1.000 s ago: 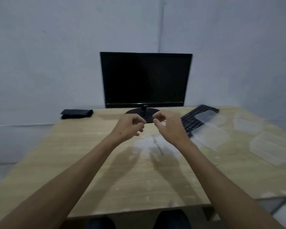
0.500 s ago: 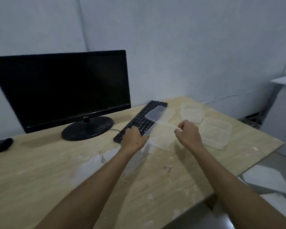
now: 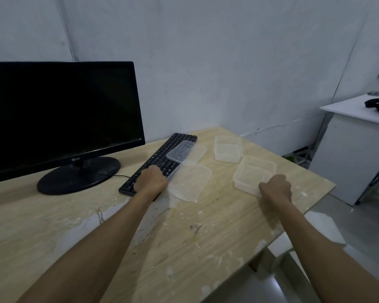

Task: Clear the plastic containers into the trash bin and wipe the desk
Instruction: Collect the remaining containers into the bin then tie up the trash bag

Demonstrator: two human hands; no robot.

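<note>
Dim, cool, even light; soft focus, wide-angle bending at edges.

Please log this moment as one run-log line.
left hand: at near tub | right hand: grips right tub | desk: unwiped

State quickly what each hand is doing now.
Left hand: grips the container by the keyboard.
Right hand: grips the near-right container.

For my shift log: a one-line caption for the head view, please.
Left hand and right hand each reach a clear container on the desk beside the keyboard.
</note>
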